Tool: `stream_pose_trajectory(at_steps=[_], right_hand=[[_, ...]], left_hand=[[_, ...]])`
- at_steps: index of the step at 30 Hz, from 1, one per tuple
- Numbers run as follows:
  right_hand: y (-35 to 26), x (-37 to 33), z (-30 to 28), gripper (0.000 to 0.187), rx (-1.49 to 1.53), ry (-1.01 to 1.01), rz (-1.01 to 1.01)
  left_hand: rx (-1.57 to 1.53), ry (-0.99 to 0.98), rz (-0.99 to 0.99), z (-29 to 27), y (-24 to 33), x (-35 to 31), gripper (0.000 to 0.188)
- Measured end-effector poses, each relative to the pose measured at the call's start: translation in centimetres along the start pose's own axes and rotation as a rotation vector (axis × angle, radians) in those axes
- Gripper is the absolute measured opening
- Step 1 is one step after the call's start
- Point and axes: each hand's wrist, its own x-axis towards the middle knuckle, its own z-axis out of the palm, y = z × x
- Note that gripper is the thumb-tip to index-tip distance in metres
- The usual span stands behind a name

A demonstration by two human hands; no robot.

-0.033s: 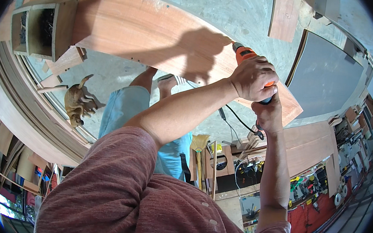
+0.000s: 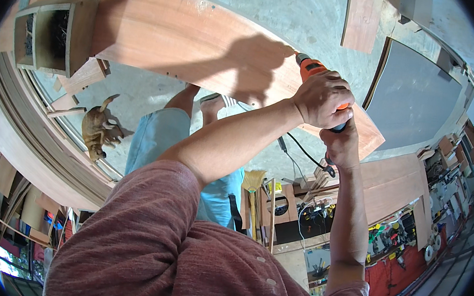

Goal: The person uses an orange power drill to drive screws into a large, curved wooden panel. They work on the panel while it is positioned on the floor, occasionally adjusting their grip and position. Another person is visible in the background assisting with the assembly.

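An orange corded drill (image 2: pixel 311 68) is held in both my hands, its chuck at the far edge of a long reddish plywood board (image 2: pixel 173 36). My left hand (image 2: pixel 323 98) is closed over the drill's body from above. Lower down, my right hand (image 2: pixel 341 142) wraps round the handle, where the black cord (image 2: pixel 299 149) comes out. The bit's very tip is too small to make out against the board. Several dark holes or screw heads dot the board's near edge. Shadows of my head and arms fall across the wood.
A wooden box (image 2: pixel 71 41) with dark screws or nails in its compartments stands on the board's left end. A brown dog (image 2: pixel 95 128) lies on the concrete floor. A grey panel (image 2: pixel 416 97) lies to the right, tools and a broom (image 2: pixel 254 184) behind. Stacked boards line the left.
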Motion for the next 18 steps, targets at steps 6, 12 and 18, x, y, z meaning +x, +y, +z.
stream_pose_trajectory(at_steps=[6, 12, 18], right_hand=[[-0.53, -0.07, -0.11, 0.057, -0.011, -0.026, 0.005], [0.06, 0.15, 0.32, 0.053, 0.047, 0.011, 0.003], [-0.04, -0.54, 0.64, 0.046, 0.029, 0.047, -0.046]], left_hand=[[0.003, 0.001, -0.003, 0.04, -0.15, -0.08, 0.016], [-0.030, -0.013, -0.021, -0.37, 0.39, 0.33, 0.013], [-0.037, 0.022, 0.011, -0.16, 0.66, 0.15, 0.012]])
